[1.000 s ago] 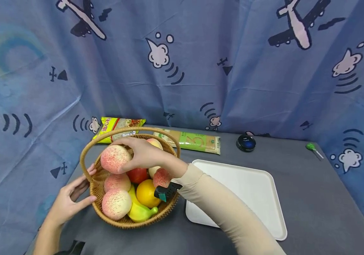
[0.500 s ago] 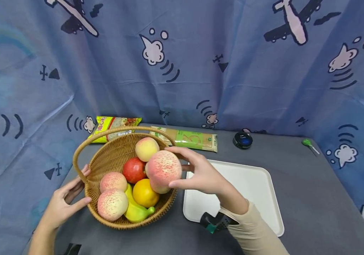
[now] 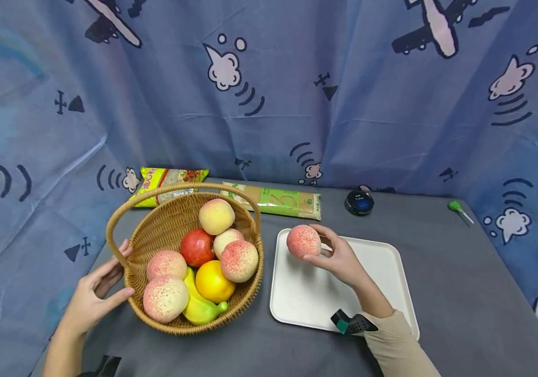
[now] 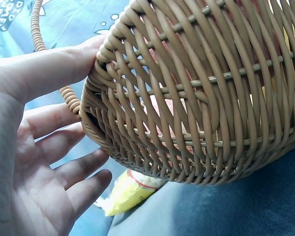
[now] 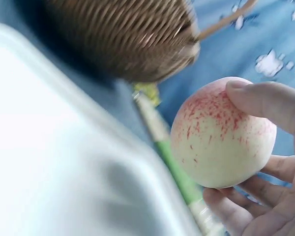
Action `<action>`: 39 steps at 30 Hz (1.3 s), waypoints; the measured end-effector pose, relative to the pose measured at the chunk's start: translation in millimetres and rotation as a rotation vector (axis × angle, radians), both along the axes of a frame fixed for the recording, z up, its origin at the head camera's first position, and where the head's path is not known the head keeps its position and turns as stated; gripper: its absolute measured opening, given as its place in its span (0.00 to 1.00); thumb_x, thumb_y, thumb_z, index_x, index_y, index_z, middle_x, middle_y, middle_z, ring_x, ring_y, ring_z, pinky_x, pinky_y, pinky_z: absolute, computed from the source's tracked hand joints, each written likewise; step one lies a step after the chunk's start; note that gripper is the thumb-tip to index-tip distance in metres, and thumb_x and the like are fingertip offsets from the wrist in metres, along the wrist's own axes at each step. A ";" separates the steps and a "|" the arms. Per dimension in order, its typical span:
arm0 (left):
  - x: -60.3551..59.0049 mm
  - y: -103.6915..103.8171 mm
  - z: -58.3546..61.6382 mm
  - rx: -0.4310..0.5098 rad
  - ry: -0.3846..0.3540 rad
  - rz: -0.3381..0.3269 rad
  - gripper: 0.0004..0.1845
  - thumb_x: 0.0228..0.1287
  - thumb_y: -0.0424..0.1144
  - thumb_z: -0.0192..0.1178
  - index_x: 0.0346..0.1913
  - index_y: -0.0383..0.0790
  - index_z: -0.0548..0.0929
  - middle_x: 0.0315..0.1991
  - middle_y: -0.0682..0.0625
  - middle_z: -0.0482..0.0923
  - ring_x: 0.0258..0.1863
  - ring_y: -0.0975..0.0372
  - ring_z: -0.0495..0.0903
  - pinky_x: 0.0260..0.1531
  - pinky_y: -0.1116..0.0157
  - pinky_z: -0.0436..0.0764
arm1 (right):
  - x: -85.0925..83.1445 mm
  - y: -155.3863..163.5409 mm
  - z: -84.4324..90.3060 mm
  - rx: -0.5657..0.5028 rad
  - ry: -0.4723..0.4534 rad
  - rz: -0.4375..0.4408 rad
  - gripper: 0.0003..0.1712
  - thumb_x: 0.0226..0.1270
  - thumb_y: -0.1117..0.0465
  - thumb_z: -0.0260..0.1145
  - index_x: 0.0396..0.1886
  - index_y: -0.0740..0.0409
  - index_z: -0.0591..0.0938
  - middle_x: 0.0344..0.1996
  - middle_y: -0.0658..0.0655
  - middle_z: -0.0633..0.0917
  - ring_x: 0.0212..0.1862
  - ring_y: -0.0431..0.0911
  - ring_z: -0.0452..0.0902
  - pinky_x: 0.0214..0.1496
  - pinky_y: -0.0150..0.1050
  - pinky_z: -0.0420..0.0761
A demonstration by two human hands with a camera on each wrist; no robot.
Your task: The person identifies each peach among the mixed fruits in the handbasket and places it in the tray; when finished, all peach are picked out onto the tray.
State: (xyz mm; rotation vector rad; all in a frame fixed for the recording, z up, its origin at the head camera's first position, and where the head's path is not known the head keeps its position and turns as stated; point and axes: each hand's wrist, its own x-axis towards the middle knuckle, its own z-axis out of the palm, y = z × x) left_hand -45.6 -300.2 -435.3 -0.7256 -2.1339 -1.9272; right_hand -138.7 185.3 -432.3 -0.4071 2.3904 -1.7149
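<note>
A round wicker basket [image 3: 133,298] with an arched handle holds several peaches [image 3: 166,299], a red pomegranate-like fruit [image 3: 197,247], an orange [image 3: 214,281] and a banana [image 3: 199,310]. At its left side my left hand [image 3: 92,298] rests against the rim near the handle's foot, thumb and loosely spread fingers touching the weave. My right hand [image 3: 339,258] grips another peach [image 3: 304,242] over the back left part of a white tray [image 3: 316,309]. In the right wrist view, the thumb [image 5: 260,101] lies over this peach and the other fingers are beneath it.
Behind the basket lie a yellow food packet [image 3: 153,180] and a long green-and-tan packet [image 3: 278,201]. A round black tin [image 3: 359,202] sits behind the tray. Farther right is a small green-headed stick [image 3: 459,210]. A patterned blue curtain [image 3: 269,131] hangs along the table's back.
My right hand has carried the peach from the basket's left part, across the other fruit, to over the tray on the right. My left hand has stayed at the basket's side.
</note>
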 end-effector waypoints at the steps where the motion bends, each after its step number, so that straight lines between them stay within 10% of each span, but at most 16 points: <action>1: 0.6 -0.4 -0.3 -0.008 -0.015 0.011 0.36 0.52 0.11 0.56 0.66 0.17 0.58 0.73 0.35 0.49 0.71 0.64 0.60 0.64 0.76 0.67 | -3.5 0.5 -6.5 0.010 -0.016 -0.005 0.43 0.54 0.61 0.74 0.68 0.59 0.66 0.64 0.61 0.69 0.65 0.58 0.66 0.63 0.48 0.75; 29: -0.6 -3.1 -1.4 0.031 0.007 -0.018 0.37 0.50 0.09 0.56 0.67 0.18 0.59 0.73 0.35 0.50 0.70 0.61 0.61 0.64 0.76 0.68 | -34.9 7.9 -54.5 -0.037 -0.163 0.099 0.50 0.56 0.65 0.72 0.72 0.68 0.54 0.69 0.70 0.60 0.71 0.60 0.56 0.71 0.43 0.63; 39: -2.1 -3.7 -1.5 0.020 -0.004 -0.010 0.37 0.50 0.10 0.56 0.67 0.19 0.60 0.73 0.35 0.50 0.70 0.60 0.61 0.64 0.76 0.68 | -19.2 1.7 -26.0 0.290 0.043 -0.044 0.55 0.51 0.52 0.76 0.73 0.62 0.56 0.69 0.65 0.62 0.70 0.62 0.57 0.72 0.57 0.60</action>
